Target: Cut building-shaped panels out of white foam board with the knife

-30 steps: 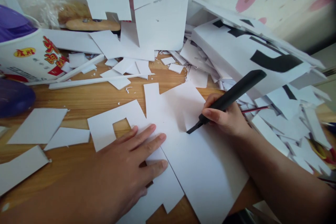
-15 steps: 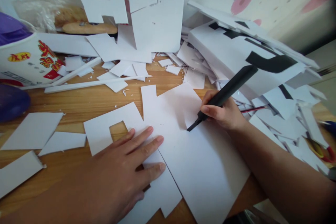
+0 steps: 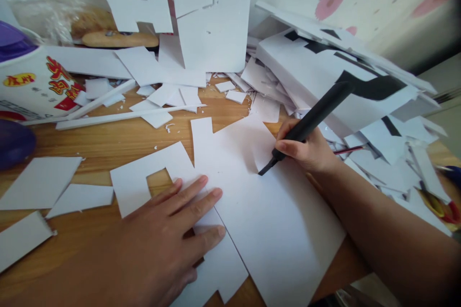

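My right hand (image 3: 306,148) is closed around a long black tool (image 3: 309,122), a knife or pen by its shape. Its slanted tip meets or hovers just over a large white board (image 3: 277,220) lying on the wooden table. My left hand (image 3: 180,225) lies with fingers spread, palm down, holding nothing. It rests on a white cut-out board (image 3: 135,180) with a notched opening, and its fingertips reach the edge of the large board.
White scraps (image 3: 158,100) cover the table's back. A white box (image 3: 302,67) with black patches stands at right, near red-and-yellow scissors handles (image 3: 434,204). A printed paper tub (image 3: 39,76) stands left. Upright cut boards (image 3: 216,33) are at the back.
The tool tip has moved slightly up and to the right over the large board. The left hand stays flat, and the whole view has shifted a little.
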`<state>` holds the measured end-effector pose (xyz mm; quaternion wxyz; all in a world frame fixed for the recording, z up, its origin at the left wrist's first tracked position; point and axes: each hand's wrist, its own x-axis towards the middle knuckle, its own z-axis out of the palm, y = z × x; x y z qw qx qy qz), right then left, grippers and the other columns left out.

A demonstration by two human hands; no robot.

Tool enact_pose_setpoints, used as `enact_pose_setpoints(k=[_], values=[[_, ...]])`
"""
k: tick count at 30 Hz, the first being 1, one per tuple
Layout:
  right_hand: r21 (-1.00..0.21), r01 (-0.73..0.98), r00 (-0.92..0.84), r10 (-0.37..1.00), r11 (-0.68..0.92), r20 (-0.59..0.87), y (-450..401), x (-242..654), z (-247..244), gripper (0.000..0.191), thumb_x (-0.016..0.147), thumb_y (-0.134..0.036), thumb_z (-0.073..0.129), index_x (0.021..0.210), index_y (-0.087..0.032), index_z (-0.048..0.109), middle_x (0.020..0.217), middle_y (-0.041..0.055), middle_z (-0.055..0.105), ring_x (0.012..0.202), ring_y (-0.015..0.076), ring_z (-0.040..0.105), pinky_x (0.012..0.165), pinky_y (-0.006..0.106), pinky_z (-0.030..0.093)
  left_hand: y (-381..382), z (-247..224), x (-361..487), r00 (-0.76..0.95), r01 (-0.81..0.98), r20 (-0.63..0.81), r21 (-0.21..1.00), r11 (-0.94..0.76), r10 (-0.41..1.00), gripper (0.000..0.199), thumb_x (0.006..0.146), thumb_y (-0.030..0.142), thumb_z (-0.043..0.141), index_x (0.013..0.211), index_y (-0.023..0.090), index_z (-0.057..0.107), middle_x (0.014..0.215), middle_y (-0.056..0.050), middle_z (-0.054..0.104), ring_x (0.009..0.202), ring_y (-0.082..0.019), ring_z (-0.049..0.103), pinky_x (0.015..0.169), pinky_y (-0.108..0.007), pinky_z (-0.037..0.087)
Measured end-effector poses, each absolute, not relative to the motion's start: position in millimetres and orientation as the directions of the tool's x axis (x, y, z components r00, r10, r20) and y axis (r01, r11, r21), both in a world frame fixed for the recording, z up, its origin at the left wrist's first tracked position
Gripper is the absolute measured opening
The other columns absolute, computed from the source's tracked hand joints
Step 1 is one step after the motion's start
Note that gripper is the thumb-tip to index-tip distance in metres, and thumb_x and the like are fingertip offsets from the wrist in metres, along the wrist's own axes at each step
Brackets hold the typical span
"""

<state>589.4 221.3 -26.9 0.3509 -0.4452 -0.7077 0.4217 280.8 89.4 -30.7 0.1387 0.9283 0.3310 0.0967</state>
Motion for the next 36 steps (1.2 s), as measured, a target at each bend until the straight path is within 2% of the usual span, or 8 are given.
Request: enact_pose_setpoints(k=[7,12,15,20,26,30,33,36], values=[[-0.906,0.339,-0.447,0.891,0.254,0.082,232.7,581.6,-20.3,0.026,0.065,-0.038,0.078,0.061,-0.018,0.061,0.058,0.0007,0.061,0.053,0.0127,0.053,0.045,0.023,0.038,80.5,-28.9,290.5,0.688,0.69,0.005,0.304,-0.657,0.726,0.056,0.08,0.069,0.061,0.13,0.044,0.059,0.152,0.004,0.046,0.139,-0.03,0.041,0.118,-0.049,0.029],[-0.945,0.268,-0.409,0.91,0.189,0.066,239.0,586.4,-31.3,0.027,0.067,-0.041,0.078,0.062,-0.019,0.063,0.059,0.0014,0.062,0.051,0.0132,0.053,0.042,0.024,0.038,76.5,-35.4,291.1,0.721,0.659,0.059,0.254,-0.709,0.691,0.04,0.089,0.051,0.055,0.127,0.039,0.061,0.152,0.0,0.046,0.14,-0.032,0.039,0.12,-0.05,0.02],[-0.961,0.227,-0.373,0.926,0.155,0.062,240.6,588.0,-35.7,0.026,0.067,-0.042,0.079,0.062,-0.02,0.064,0.059,0.0011,0.064,0.051,0.015,0.056,0.042,0.025,0.04,76.0,-35.9,291.6,0.708,0.673,0.073,0.23,-0.703,0.702,0.04,0.089,0.041,0.053,0.127,0.036,0.061,0.152,-0.002,0.046,0.14,-0.033,0.038,0.119,-0.052,0.018],[-0.98,0.156,-0.372,0.926,0.127,0.061,241.7,589.3,-40.7,0.023,0.066,-0.037,0.079,0.063,-0.02,0.064,0.058,0.0009,0.066,0.051,0.017,0.061,0.042,0.025,0.042,83.3,-33.2,288.1,0.754,0.619,0.049,0.281,-0.733,0.655,0.043,0.088,0.047,0.057,0.13,0.037,0.06,0.152,-0.001,0.045,0.137,-0.034,0.042,0.117,-0.051,0.027],[-0.997,0.062,-0.308,0.951,0.041,0.02,242.2,586.9,-47.4,0.02,0.064,-0.03,0.079,0.062,-0.019,0.062,0.053,-0.0018,0.061,0.047,0.0168,0.061,0.04,0.025,0.044,89.8,-26.6,282.3,0.814,0.567,-0.011,0.23,-0.791,0.581,0.054,0.084,0.031,0.061,0.137,0.037,0.053,0.155,-0.005,0.04,0.139,-0.037,0.041,0.11,-0.054,0.038],[-1.0,-0.006,-0.275,0.962,-0.012,-0.01,236.8,580.1,-41.0,0.022,0.06,-0.029,0.077,0.056,-0.02,0.058,0.048,-0.0039,0.053,0.045,0.0155,0.058,0.041,0.025,0.047,89.2,-14.1,287.7,0.78,0.614,-0.049,0.247,-0.75,0.623,0.044,0.088,0.033,0.06,0.132,0.036,0.059,0.152,-0.005,0.046,0.139,-0.037,0.041,0.109,-0.057,0.04],[-0.996,-0.087,-0.22,0.975,-0.013,0.006,229.0,577.0,-26.8,0.026,0.06,-0.029,0.076,0.052,-0.021,0.052,0.046,-0.0058,0.048,0.043,0.0119,0.052,0.056,0.032,0.058,90.0,-5.1,293.6,0.755,0.643,-0.082,0.291,-0.708,0.651,0.036,0.091,0.036,0.06,0.126,0.035,0.064,0.147,-0.006,0.051,0.136,-0.037,0.046,0.107,-0.058,0.042],[-0.996,-0.08,-0.164,0.984,0.05,0.063,215.7,575.8,-8.4,0.029,0.061,-0.036,0.08,0.055,-0.021,0.056,0.044,-0.007,0.044,0.04,0.0094,0.045,0.065,0.037,0.061,91.2,-3.4,296.1,0.748,0.646,-0.08,0.319,-0.694,0.659,0.033,0.09,0.033,0.061,0.122,0.034,0.067,0.144,-0.008,0.054,0.135,-0.038,0.047,0.107,-0.059,0.042]])
